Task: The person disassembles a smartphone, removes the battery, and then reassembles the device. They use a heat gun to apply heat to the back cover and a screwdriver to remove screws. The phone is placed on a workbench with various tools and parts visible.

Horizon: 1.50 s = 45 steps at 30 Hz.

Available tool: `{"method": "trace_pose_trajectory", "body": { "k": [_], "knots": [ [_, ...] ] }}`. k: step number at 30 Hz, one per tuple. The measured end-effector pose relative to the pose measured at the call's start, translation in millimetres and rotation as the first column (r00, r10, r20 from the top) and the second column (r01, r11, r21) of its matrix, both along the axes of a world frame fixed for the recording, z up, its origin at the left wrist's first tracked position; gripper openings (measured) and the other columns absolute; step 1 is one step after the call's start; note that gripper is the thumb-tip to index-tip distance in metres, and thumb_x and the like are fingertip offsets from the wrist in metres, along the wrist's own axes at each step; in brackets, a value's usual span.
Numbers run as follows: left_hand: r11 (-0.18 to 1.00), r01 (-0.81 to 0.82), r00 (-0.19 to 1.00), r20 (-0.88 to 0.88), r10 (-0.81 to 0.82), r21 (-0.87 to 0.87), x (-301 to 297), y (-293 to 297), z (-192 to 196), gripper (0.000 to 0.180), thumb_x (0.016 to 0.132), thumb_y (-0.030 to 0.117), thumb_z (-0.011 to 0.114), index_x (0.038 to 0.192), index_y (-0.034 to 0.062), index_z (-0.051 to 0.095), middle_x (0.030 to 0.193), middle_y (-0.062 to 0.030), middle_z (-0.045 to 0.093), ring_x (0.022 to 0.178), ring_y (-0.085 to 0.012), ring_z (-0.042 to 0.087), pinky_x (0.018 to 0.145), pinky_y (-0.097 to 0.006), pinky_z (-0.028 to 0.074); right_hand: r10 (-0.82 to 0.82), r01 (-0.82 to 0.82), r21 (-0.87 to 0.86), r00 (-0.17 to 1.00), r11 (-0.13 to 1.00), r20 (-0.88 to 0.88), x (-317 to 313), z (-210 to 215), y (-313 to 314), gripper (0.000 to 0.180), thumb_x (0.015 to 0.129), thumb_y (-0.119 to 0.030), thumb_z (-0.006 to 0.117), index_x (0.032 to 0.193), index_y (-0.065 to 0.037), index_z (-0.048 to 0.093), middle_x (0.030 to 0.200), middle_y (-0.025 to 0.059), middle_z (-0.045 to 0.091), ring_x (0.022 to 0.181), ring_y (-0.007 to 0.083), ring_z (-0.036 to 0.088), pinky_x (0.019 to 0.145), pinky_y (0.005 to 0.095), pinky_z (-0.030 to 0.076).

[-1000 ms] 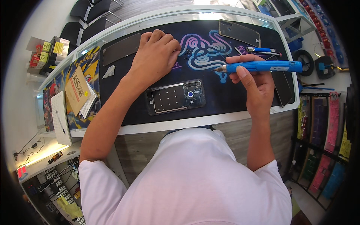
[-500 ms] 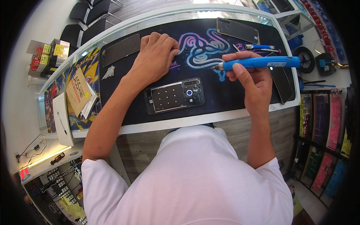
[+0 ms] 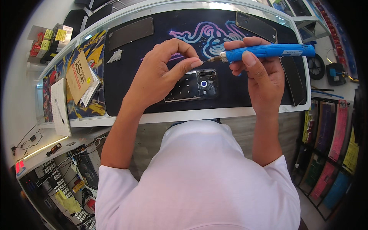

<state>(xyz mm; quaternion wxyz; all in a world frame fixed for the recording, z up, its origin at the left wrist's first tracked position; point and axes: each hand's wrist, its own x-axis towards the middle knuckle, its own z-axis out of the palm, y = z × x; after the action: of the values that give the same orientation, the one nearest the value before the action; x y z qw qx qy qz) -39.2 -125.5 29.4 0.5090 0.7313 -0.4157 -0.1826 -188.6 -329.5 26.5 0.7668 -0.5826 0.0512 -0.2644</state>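
Observation:
A blue electric screwdriver (image 3: 276, 51) lies level in my right hand (image 3: 262, 74), with the fingers wrapped round its body. Its thin metal tip points left and comes close to the fingertips of my left hand (image 3: 163, 71). Thumb and forefinger of that hand are pinched together; whatever is between them is too small to make out. Below both hands, a phone (image 3: 209, 90) with its back cover off rests on the dark mat (image 3: 122, 82). My left hand and wrist hide part of the phone's left end; its camera block and a round white-rimmed part show.
A dark phone panel (image 3: 131, 33) and a crumpled whitish scrap (image 3: 115, 56) lie on the left of the mat. A phone back cover (image 3: 256, 26) is at the far right, another dark phone (image 3: 292, 82) by the right edge. Envelopes (image 3: 82, 78) and a notepad (image 3: 58, 105) lie left.
My left hand has moved right and nearer, its pinched fingers now at the screwdriver's tip. The screwdriver has shifted slightly right and up in the picture. The whole view has shifted a little.

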Motion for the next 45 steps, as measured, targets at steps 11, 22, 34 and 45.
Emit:
{"method": "trace_pose_trajectory", "body": {
  "k": [11, 22, 34, 45],
  "knots": [
    [0.988, -0.017, 0.981, 0.190, 0.046, -0.150, -9, 3, 2, 0.012, 0.098, 0.008, 0.077, 0.109, 0.0039, 0.077, 0.107, -0.0045, 0.075, 0.100, -0.0139, 0.068, 0.091, -0.027, 0.051, 0.038, -0.024, -0.123, 0.993, 0.992, 0.114, 4, 14, 8, 0.034, 0.104, -0.011, 0.072, 0.133, 0.002, 0.061, 0.121, 0.0221, 0.076, 0.096, 0.0164, 0.077, 0.085, 0.0268, 0.064],
    [0.984, -0.056, 0.993, 0.095, 0.072, -0.166, -16, 1, 1, 0.014, 0.102, 0.011, 0.074, 0.113, 0.0032, 0.078, 0.105, -0.0041, 0.075, 0.098, -0.0111, 0.068, 0.090, -0.025, 0.051, 0.047, -0.007, -0.275, 0.989, 0.961, 0.142, 0, 19, 11, 0.035, 0.107, -0.010, 0.064, 0.139, 0.004, 0.057, 0.127, 0.0314, 0.071, 0.093, 0.0205, 0.075, 0.085, 0.0312, 0.061],
    [0.994, -0.085, 0.995, -0.052, 0.081, -0.065, -24, -4, -2, 0.017, 0.101, 0.018, 0.076, 0.111, 0.0042, 0.078, 0.102, -0.0031, 0.076, 0.096, -0.0107, 0.068, 0.090, -0.027, 0.052, 0.057, -0.027, -0.222, 0.990, 0.975, 0.130, -2, 18, 13, 0.031, 0.105, -0.008, 0.070, 0.132, 0.003, 0.061, 0.122, 0.0190, 0.075, 0.103, 0.0156, 0.075, 0.091, 0.0260, 0.063],
    [0.995, 0.022, 0.921, 0.386, -0.059, 0.100, -9, -12, -35, 0.017, 0.097, 0.018, 0.075, 0.110, 0.0076, 0.078, 0.120, -0.0051, 0.071, 0.126, -0.0262, 0.058, 0.113, -0.041, 0.040, -0.022, -0.162, -0.582, 0.955, 0.797, -0.296, 7, 7, 6, 0.029, 0.106, -0.016, 0.071, 0.130, -0.003, 0.063, 0.118, 0.0085, 0.076, 0.106, 0.0134, 0.072, 0.091, 0.0285, 0.061]
  ]
}}
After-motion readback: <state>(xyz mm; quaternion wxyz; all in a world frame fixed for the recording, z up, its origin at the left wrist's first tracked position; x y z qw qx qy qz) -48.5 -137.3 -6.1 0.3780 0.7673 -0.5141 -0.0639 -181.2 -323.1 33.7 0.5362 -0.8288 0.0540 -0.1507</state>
